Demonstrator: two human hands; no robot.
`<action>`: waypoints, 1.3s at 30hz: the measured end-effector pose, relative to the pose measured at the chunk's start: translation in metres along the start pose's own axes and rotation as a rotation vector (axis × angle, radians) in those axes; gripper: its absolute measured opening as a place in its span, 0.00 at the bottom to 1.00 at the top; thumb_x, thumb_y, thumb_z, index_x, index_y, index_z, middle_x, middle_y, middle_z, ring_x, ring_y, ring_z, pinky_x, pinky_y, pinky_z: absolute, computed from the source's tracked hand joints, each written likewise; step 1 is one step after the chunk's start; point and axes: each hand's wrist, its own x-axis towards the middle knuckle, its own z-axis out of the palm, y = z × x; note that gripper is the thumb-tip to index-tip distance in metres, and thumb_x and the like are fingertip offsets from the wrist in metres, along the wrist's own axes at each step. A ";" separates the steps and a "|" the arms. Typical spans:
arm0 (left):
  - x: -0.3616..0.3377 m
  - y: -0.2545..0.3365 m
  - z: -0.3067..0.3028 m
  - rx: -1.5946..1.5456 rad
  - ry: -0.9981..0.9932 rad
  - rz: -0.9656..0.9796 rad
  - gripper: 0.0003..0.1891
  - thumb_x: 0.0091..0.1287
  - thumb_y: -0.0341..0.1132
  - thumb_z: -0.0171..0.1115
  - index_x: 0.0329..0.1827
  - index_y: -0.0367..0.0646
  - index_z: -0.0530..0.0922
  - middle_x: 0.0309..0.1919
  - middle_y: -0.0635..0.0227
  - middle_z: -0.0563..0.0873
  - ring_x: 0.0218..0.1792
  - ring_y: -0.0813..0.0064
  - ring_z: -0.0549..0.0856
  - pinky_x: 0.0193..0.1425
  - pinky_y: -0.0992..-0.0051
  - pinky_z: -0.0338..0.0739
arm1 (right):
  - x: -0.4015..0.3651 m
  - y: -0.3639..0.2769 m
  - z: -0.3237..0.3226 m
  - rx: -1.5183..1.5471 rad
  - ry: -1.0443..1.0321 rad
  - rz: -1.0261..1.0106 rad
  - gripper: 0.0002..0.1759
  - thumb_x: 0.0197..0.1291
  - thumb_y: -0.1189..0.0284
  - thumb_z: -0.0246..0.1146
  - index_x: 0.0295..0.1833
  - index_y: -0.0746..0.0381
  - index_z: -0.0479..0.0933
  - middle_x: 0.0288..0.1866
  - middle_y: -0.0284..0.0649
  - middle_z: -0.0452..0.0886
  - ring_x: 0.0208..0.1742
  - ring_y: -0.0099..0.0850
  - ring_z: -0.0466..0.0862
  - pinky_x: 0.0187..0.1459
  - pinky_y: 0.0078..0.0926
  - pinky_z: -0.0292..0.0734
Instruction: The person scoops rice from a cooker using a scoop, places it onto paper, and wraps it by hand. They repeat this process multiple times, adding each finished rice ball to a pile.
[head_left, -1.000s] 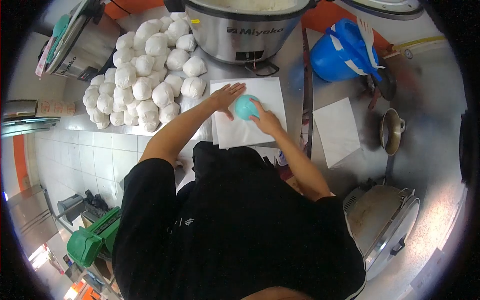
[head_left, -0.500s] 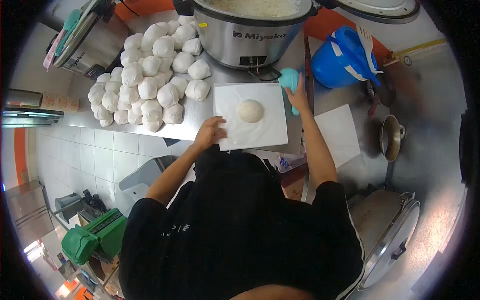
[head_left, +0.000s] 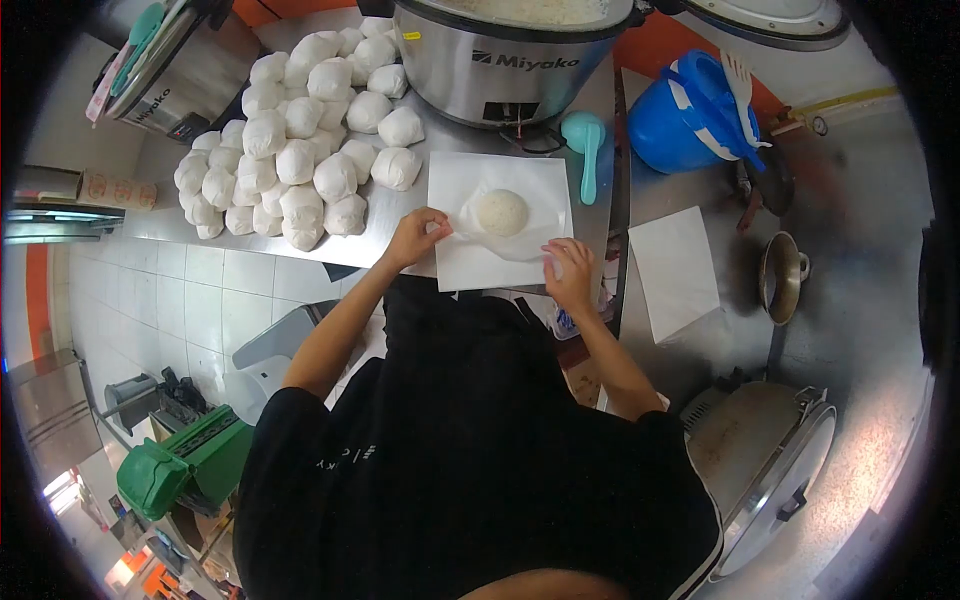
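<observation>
A rounded mound of rice (head_left: 502, 212) sits on the top sheet of a stack of white wrapping paper (head_left: 475, 272). The near edge of that sheet is lifted and curled toward the rice. At its left, my left hand (head_left: 416, 238) pinches the paper between thumb and fingers. On the opposite side my right hand (head_left: 571, 272) has its fingers closed on the sheet's near right part. A turquoise rice scoop (head_left: 587, 155) lies on the steel counter beyond the right hand, touched by neither hand.
Several white wrapped rice parcels (head_left: 295, 160) are heaped to the left. A large Miyako rice cooker (head_left: 500, 85) full of rice stands behind the paper. On the right are a blue bucket (head_left: 680, 115), a loose white sheet (head_left: 675, 270) and a small metal pan (head_left: 780, 278).
My right hand has let go of the scoop, leaving it on the counter, and moved down to the paper. The top sheet's near edge is now raised by both hands.
</observation>
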 end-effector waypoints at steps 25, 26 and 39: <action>-0.042 -0.007 -0.005 -0.038 0.183 0.079 0.09 0.63 0.33 0.60 0.40 0.42 0.86 0.41 0.60 0.87 0.49 0.63 0.83 0.52 0.66 0.76 | -0.018 -0.013 -0.019 0.652 -0.188 0.597 0.09 0.60 0.71 0.65 0.41 0.66 0.83 0.45 0.43 0.84 0.58 0.33 0.79 0.55 0.31 0.75; -0.027 -0.006 -0.002 -0.099 0.209 -0.097 0.09 0.64 0.37 0.61 0.39 0.42 0.86 0.37 0.60 0.87 0.43 0.65 0.84 0.48 0.67 0.77 | -0.010 -0.012 -0.019 0.674 -0.224 0.821 0.10 0.61 0.70 0.65 0.42 0.66 0.83 0.44 0.43 0.84 0.56 0.32 0.79 0.54 0.31 0.76; -0.002 0.006 0.031 0.463 0.731 -0.153 0.23 0.64 0.48 0.61 0.55 0.41 0.77 0.54 0.60 0.81 0.51 0.62 0.81 0.52 0.61 0.72 | 0.033 0.046 0.016 0.419 -0.336 0.834 0.23 0.62 0.65 0.62 0.58 0.67 0.71 0.49 0.43 0.79 0.49 0.38 0.80 0.48 0.36 0.76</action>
